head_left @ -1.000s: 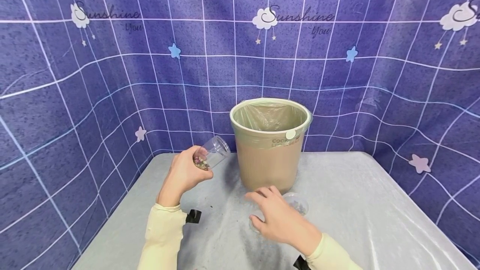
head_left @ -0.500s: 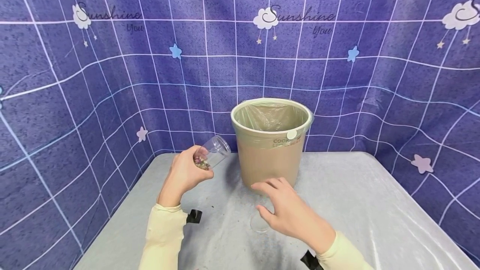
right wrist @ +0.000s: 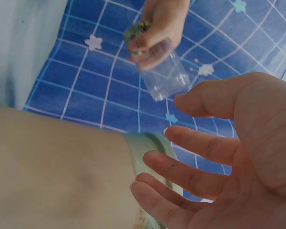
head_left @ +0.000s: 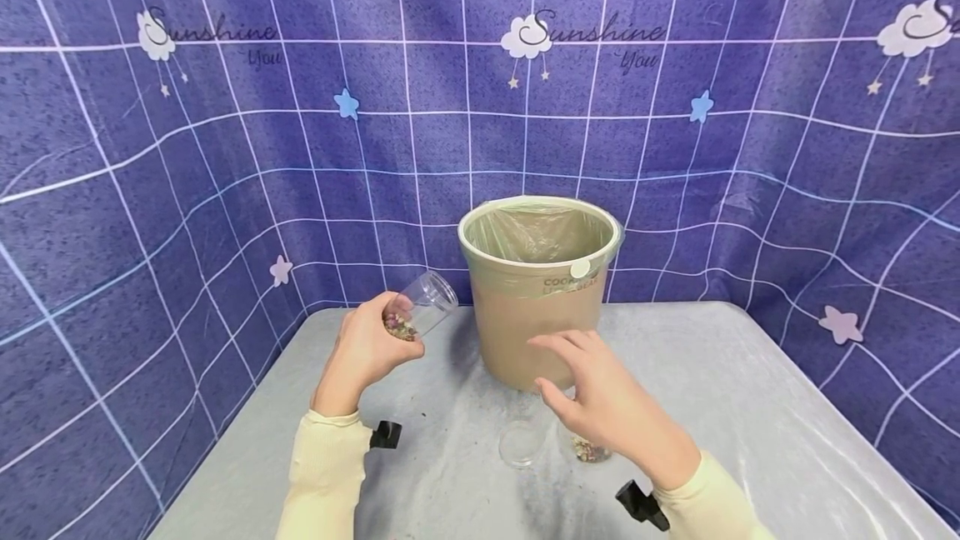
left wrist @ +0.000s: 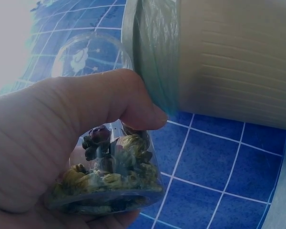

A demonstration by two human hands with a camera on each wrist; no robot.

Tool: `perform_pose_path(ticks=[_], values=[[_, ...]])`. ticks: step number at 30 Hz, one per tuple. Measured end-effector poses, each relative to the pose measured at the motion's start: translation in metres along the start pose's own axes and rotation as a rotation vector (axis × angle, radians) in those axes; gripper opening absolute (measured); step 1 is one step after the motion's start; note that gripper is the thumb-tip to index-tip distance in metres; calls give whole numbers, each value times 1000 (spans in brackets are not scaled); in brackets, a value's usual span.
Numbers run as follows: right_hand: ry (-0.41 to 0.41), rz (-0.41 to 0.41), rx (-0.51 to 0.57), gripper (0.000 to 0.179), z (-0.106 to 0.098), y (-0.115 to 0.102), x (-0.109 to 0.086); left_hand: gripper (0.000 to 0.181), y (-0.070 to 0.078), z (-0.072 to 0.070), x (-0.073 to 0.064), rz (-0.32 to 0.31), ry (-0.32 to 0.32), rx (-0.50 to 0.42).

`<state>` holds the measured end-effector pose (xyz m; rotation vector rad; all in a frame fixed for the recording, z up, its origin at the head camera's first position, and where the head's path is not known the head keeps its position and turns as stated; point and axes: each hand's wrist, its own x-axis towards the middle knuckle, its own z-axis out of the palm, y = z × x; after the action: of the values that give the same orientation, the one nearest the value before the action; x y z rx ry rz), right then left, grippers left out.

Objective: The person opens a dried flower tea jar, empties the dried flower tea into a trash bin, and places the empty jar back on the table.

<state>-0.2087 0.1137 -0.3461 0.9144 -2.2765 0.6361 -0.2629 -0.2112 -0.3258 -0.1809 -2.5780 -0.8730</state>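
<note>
My left hand (head_left: pixel 369 348) grips a clear jar (head_left: pixel 435 294), tilted with its mouth up and toward the bin. Dried flowers (left wrist: pixel 112 176) in brown, yellow and dark red lie in its lower end, and the left thumb bends across its side. My right hand (head_left: pixel 600 394) is held in front of the bin, fingers spread and relaxed, with nothing in the palm in the right wrist view. Partly hidden under that hand, a second clear container (head_left: pixel 591 450) with dried flowers stands on the table. A round clear lid (head_left: pixel 521 444) lies to its left.
A beige bin (head_left: pixel 536 332) with a thin green liner (head_left: pixel 536 232) stands at the back middle of the grey cloth-covered table (head_left: pixel 690 390). A blue grid-patterned curtain (head_left: pixel 420 165) encloses the back and sides. Small dark crumbs are scattered on the cloth.
My right hand has moved up and to the right, uncovering the clear lid and the flowers in the second container. My left hand keeps its tilted jar in nearly the same place.
</note>
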Motion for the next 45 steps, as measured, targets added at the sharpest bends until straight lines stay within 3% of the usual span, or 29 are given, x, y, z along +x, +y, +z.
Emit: perform_pose_path(ticks=[14,20,33,38,45], values=[[67,84,20,44,-18,26,4,49,0,-5,-1,-10,17,-3],[111,129,-22,46,-26,38,8,50,1,-4,-2,-22,28,-27],[229,27,-79,38,-53,54,48,50,1,-6,-3,-15,39,-33],[180,-55,-103,35,-56,64,64,48,0,-5,-3,-16,43,-25],[47,-128,-134,34,-49,76,83,48,-1,-5,-2,-12,46,-24]])
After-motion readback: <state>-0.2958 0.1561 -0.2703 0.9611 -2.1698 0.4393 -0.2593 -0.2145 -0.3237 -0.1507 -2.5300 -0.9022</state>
